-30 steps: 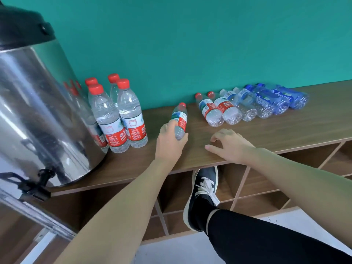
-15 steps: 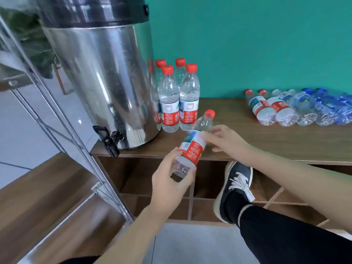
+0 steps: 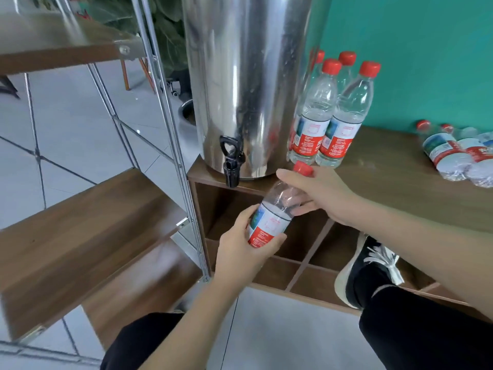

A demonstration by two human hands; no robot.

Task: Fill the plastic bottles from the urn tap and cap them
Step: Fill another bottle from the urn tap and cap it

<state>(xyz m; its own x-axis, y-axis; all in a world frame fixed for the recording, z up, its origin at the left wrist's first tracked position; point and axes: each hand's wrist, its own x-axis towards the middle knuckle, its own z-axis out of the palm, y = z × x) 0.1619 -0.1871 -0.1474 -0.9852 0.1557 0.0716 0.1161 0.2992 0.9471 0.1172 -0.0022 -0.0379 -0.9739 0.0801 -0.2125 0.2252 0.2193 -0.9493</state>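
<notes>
My left hand point(image 3: 241, 256) grips the lower, red-labelled body of a clear plastic bottle point(image 3: 274, 212), held tilted in the air in front of the wooden counter point(image 3: 394, 182). My right hand point(image 3: 320, 193) closes round the bottle's neck and red cap point(image 3: 302, 168). The steel urn point(image 3: 248, 84) stands at the counter's left end, its black tap point(image 3: 230, 162) hanging over the edge, up and left of the bottle. Several capped upright bottles point(image 3: 330, 113) stand right of the urn.
More bottles point(image 3: 450, 153) lie on their sides at the counter's right. Open cubbyholes point(image 3: 306, 249) run under the counter. A metal-framed rack with wooden shelves point(image 3: 88, 225) stands close on the left. My shoe point(image 3: 368, 265) rests against the cubby front.
The view has swung left and down. My left hand lifted the bottle off the counter and brought it towards the tap; my right hand moved from the counter onto the cap.
</notes>
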